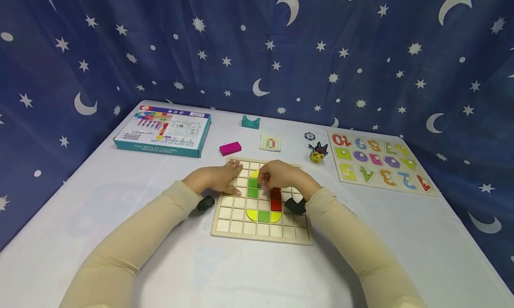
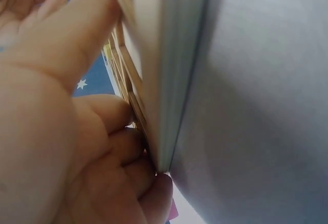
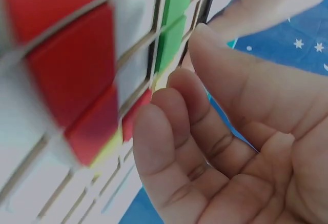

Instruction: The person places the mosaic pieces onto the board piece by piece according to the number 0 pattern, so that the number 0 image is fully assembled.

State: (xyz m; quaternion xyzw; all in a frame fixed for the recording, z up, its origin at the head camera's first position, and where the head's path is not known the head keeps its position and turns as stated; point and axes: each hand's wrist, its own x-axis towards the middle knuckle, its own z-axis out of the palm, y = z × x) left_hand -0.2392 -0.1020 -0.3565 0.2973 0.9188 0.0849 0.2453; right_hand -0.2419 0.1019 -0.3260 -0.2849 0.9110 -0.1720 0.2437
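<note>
A wooden grid board (image 1: 261,239) lies on the table with coloured tiles in its cells. My left hand (image 1: 220,178) rests on its left side, thumb and fingertips touching the top near the edge (image 2: 166,80). Above the board's upper middle is my right hand (image 1: 280,174), its fingers loosely bent. The right wrist view shows no piece between thumb and fingertips (image 3: 154,137). Green squares (image 1: 253,192) run down a left column, red squares (image 1: 275,199) down a right one. Below them a green square (image 1: 263,216) sits between yellow curved pieces (image 1: 251,215). My right hand hides some upper cells.
Beyond the board lie a small pattern card (image 1: 271,143), a magenta block (image 1: 230,148) and a teal arch block (image 1: 250,122). A boxed toy set (image 1: 164,131) is at the back left. A small figurine (image 1: 318,152), a round chip (image 1: 309,136) and a number puzzle board (image 1: 379,163) stand right.
</note>
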